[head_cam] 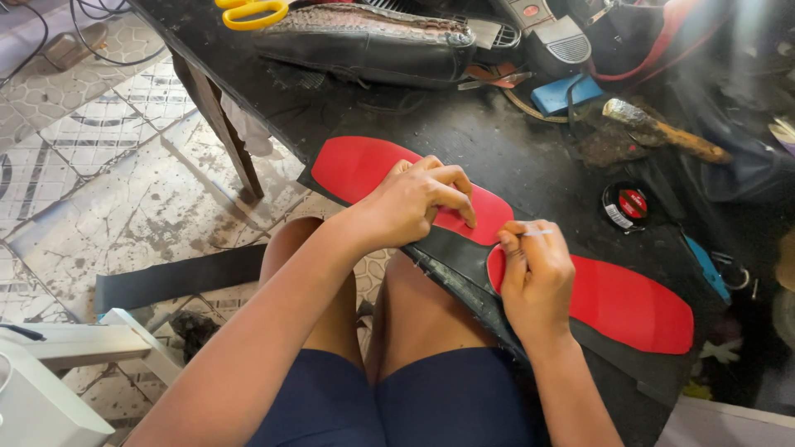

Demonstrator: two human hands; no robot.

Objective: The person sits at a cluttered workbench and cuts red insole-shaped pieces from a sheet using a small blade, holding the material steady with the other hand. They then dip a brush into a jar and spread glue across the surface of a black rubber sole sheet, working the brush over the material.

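Nearest, the person sits with bare knees under the edge of a dark, grimy counter [530,157]. The right hand [537,277] pinches a thin white marker [538,233] between thumb and fingertips, a narrow, closed grip on it, its tip held just above the gap between two red pieces. The left hand [414,199] lies flat with fingers curled down, pressing on the left red insole shape [356,165], not gripping anything. That piece is smooth, matte and rounded at its ends, running from ten o'clock toward the centre; its twin, the right red insole shape [629,302], stretches toward four o'clock. Both lie on a black rubbery sheet [464,257] whose ragged edge overhangs the counter's near rim above the knees. At three o'clock sits a small round black tin with a red lid [627,205], with some bare counter around it. Farther off, the counter crowds up: a worn wooden-handled tool [662,128] at two o'clock, a blue block [566,93], a long dark scaly shoe piece [364,37] at twelve, and yellow-handled scissors [248,12] at eleven. Patterned, stained floor tiles [99,149] lie open at nine o'clock.
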